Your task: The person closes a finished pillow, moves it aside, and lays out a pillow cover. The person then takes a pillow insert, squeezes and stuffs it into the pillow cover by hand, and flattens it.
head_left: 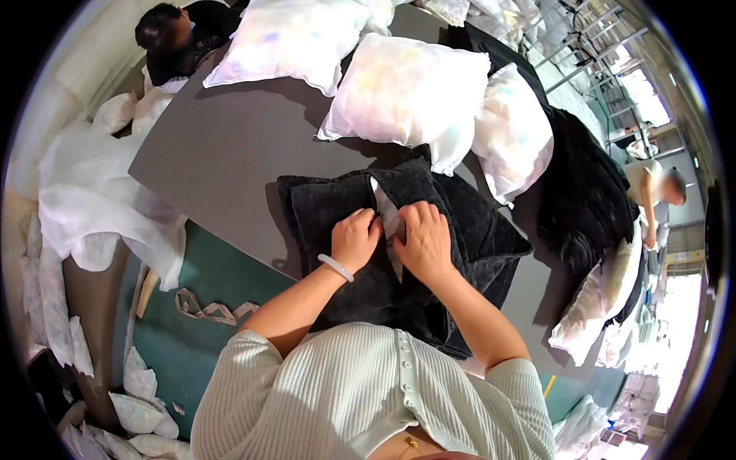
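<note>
A black, velvety cushion cover [330, 201] lies in front of me on the grey table, its upper side parted by a long slit. White fabric [386, 205] shows through the slit; whether it is a filled insert or a lining I cannot tell. My left hand [356, 241], with a pale bangle at the wrist, grips the slit's left edge with curled fingers. On the opposite edge, my right hand [424, 239] is closed on the black cloth, its thumb near the white fabric. More black velvety fabric [491, 238] spreads out under and to the right of my right hand.
White stuffed pillows [406, 92] line the far side of the grey table [222, 153]. A heap of black covers [579, 184] hangs over the right side. One person [192, 46] is at the far left, another [652, 188] at the right. White cloth [107, 199] drapes at the left.
</note>
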The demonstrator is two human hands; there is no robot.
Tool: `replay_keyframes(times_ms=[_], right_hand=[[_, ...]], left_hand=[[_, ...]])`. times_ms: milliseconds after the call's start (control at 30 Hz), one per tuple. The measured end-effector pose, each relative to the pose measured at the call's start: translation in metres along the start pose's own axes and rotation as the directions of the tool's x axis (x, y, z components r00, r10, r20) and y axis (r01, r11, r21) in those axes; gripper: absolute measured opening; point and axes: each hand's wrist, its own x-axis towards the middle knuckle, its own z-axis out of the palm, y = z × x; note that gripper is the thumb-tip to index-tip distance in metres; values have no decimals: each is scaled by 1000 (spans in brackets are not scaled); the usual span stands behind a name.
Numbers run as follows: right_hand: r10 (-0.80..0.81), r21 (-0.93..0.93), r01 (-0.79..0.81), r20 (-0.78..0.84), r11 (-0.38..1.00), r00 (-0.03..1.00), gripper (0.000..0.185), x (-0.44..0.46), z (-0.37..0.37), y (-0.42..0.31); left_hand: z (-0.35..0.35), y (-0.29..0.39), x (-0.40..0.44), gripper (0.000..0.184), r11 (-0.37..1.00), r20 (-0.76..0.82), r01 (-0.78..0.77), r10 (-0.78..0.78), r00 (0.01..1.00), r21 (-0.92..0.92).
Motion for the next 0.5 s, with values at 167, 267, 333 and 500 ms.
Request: replay_keyframes(times_ms=[167, 267, 333, 500], right_hand=[[292, 107, -309, 147, 945, 945, 21, 11, -3, 30], [148, 570, -219, 169, 792, 974, 22, 28, -2, -16], [23, 676, -179, 233, 715, 972, 21, 24, 22, -27], [292, 633, -431, 317, 643, 902, 18, -19, 63, 30]], left_hand=[[-3, 9, 7, 17, 989, 209, -6, -26, 978, 150], [33, -19, -3, 15, 946, 493, -235, 100, 864, 221], [27, -22, -6, 15, 919, 694, -275, 1, 720, 284], [-14, -20, -10, 16, 967, 474, -187, 248, 845, -173]])
